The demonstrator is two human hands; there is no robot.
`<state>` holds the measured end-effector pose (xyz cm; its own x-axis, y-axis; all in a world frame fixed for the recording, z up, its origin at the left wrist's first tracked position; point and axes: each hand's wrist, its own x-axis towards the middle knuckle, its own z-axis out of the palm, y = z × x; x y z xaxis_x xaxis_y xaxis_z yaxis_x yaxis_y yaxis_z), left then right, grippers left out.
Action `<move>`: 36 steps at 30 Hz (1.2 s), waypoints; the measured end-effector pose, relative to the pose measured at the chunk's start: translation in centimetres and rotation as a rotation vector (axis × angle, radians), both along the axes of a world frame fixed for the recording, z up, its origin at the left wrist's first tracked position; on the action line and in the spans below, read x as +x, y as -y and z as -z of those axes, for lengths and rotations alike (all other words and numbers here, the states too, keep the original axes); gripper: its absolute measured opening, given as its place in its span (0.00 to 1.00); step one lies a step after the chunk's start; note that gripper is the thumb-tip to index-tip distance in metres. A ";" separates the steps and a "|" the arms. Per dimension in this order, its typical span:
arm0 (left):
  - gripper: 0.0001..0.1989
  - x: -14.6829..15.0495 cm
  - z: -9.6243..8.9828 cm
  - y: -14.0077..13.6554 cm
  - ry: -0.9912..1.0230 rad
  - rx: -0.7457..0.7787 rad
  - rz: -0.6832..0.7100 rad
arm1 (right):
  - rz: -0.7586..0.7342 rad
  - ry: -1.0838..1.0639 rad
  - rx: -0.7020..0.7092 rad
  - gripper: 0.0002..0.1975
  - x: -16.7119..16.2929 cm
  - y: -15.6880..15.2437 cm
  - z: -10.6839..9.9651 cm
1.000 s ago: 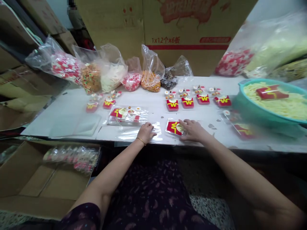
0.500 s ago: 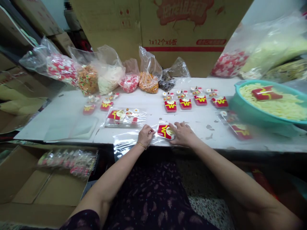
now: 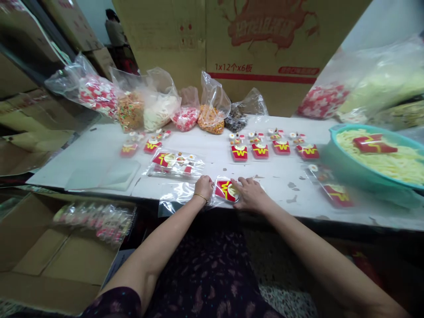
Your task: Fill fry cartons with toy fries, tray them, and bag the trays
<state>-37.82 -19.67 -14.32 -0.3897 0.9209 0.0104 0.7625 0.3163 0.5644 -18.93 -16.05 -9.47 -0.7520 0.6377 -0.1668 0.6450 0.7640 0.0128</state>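
At the front edge of the white table (image 3: 212,145), my left hand (image 3: 203,187) is closed in a pinch on the edge of a clear plastic bag (image 3: 177,194). My right hand (image 3: 250,193) rests its fingers on a flat pack with a red fries box with a yellow W (image 3: 226,190), pale fries showing at its top. The pack lies on its side between my hands, at the bag's edge; how far it sits inside I cannot tell. Above my left hand lies a small stack of filled clear packs (image 3: 175,162).
Several small red packs (image 3: 260,150) stand in a row behind. A turquoise basin (image 3: 344,154) of pale fries pieces is at right. Bags of small pieces (image 3: 212,119) line the back before a big carton (image 3: 258,92). An open box (image 3: 49,251) with packs sits at lower left.
The view has shifted slightly, so the table appears lower. My left hand stays at the bag's edge and my right hand on the fries pack, which now sits closer to my left hand.
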 end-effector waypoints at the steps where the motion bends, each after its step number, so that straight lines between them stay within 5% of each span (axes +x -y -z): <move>1: 0.06 0.1 0.0 0.0 0.021 0.028 -0.028 | -0.017 -0.008 0.000 0.45 0.1 0.2 0.1; 6: 0.06 -0.2 0.4 0.0 0.058 0.092 -0.042 | -0.120 -0.032 -0.005 0.46 0.5 0.2 0.7; 15: 0.18 -2.6 -1.1 1.0 0.051 -0.003 0.432 | -0.267 -0.015 -0.056 0.48 -0.1 -1.5 0.7; 22: 0.07 -2.1 -3.6 -0.4 -0.077 -0.181 0.681 | -0.271 -0.001 -0.086 0.51 -0.6 -1.6 0.0; 29: 0.08 0.2 -3.3 -0.6 0.030 0.003 0.790 | -0.245 -0.138 -0.155 0.46 -1.7 -1.0 0.0; 31: 0.08 0.0 -3.1 -0.6 0.046 0.001 0.796 | -0.140 -0.237 -0.151 0.43 -0.5 -1.5 -0.1; 33: 0.08 -0.4 -3.0 -0.7 0.028 -0.011 0.793 | 0.118 -0.374 -0.163 0.30 1.6 -2.2 -0.1; 36: 0.07 -0.7 -3.0 -1.0 -0.015 -0.022 0.785 | 0.563 -0.484 -0.397 0.18 4.1 -2.7 0.7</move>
